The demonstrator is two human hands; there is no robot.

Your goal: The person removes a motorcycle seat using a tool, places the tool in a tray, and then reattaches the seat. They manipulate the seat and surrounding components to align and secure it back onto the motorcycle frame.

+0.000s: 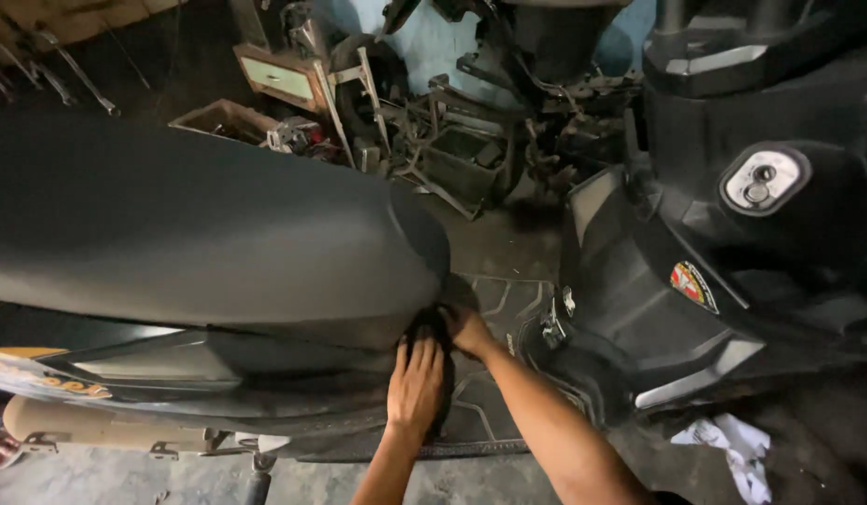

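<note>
My left hand (416, 382) lies flat, fingers together, against the scooter's dark centre panel (432, 329) under the seat (190, 224) nose to steady it, while my right hand (468, 330), just beside, curls onto its edge, grip partly hidden.

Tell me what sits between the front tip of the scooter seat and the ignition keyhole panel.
In the head view, between the seat and the keyhole panel lie the patterned footboard and the dark inner leg shield, which bears a small coloured badge.
</note>
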